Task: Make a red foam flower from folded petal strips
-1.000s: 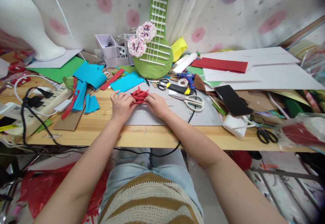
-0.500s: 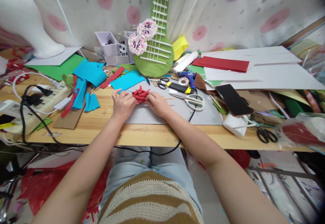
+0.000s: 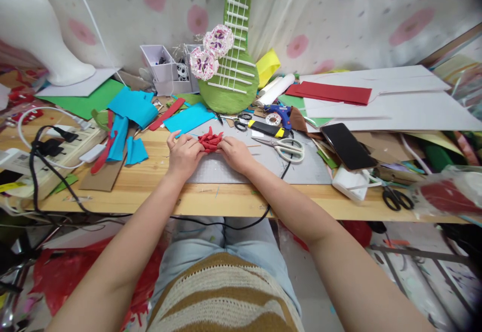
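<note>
A red crepe paper flower (image 3: 211, 141) with layered, folded petals sits low over the grey cutting mat (image 3: 233, 171). My left hand (image 3: 184, 153) grips its left side, with the fingers bent around the edge. On the right side, my right hand (image 3: 234, 152) pinches the petals between thumb and fingers. The flower's underside is hidden. Just right of my right hand lie white-handled scissors (image 3: 289, 150) and a thin wooden stick (image 3: 254, 145). Behind them are a yellow-and-black utility knife (image 3: 268, 129) and a blue glue gun (image 3: 280, 113).
A green paper-covered lute shape (image 3: 229, 91) with white strings stands behind. Blue crepe paper (image 3: 133, 108) and a power strip (image 3: 70, 146) lie left. A black phone (image 3: 347, 146), black-handled scissors (image 3: 397, 199) and white boards (image 3: 406, 113) lie right. A black cable (image 3: 226, 225) hangs along the table's front edge.
Both hands stay on the red flower, which has shifted very slightly to the right with them. Its petals look a little turned. The rest of the table is unchanged.
</note>
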Available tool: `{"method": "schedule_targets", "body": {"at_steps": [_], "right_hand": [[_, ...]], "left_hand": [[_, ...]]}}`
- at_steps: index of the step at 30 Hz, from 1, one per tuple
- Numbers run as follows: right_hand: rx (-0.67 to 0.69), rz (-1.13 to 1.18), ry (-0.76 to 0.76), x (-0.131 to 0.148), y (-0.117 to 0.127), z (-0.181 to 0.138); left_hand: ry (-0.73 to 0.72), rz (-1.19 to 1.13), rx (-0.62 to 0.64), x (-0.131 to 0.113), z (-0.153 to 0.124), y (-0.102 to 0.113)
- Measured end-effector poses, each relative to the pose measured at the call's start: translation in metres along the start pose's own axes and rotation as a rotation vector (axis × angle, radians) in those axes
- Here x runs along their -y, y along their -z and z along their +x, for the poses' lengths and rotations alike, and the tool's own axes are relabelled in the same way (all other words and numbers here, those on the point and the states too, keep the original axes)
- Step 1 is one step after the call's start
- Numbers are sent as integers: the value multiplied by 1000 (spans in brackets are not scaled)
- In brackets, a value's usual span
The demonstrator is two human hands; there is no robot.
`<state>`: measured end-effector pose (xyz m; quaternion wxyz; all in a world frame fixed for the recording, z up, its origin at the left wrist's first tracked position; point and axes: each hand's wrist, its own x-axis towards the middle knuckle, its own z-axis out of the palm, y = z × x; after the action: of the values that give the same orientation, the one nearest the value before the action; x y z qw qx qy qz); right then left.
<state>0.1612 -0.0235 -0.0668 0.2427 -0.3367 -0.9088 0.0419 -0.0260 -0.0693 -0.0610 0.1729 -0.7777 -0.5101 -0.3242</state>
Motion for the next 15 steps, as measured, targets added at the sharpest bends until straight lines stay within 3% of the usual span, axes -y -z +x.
{"method": "schedule_targets", "body": {"at_steps": [15], "right_hand": [[-16, -7, 6, 1, 2, -3]], "left_hand": [[16, -27, 31, -3, 0, 2]]}}
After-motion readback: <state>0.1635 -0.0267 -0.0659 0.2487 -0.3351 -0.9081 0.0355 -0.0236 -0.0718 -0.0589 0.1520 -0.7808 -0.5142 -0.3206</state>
